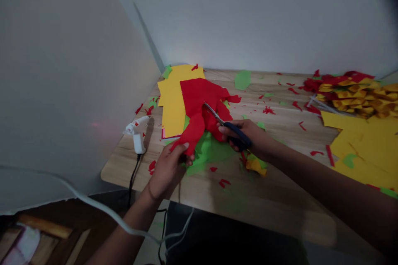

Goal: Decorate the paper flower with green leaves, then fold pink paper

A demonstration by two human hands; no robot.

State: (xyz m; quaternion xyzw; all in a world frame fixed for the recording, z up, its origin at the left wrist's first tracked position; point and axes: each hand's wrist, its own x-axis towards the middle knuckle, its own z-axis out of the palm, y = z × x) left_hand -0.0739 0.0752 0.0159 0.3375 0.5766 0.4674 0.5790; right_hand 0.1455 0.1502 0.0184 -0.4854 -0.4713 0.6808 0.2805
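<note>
My left hand [175,163] pinches the lower end of a red felt or paper sheet [197,95], whose exact material I cannot make out. In my right hand [247,134] is a pair of scissors [236,133] with dark blue handles. The blades point up and left and lie against the red sheet, near its middle. Beneath the red sheet are yellow sheets [172,112] on the left and a green sheet [207,153] nearer me. A crumpled yellow scrap [256,165] lies just below my right hand.
A white glue gun [138,136] with a black cord stands at the table's left edge. Ruffled yellow strips [357,97] and yellow sheets [367,145] lie at the right. Red and green scraps litter the wooden table [280,198]. A pale cable [105,213] crosses the lower left.
</note>
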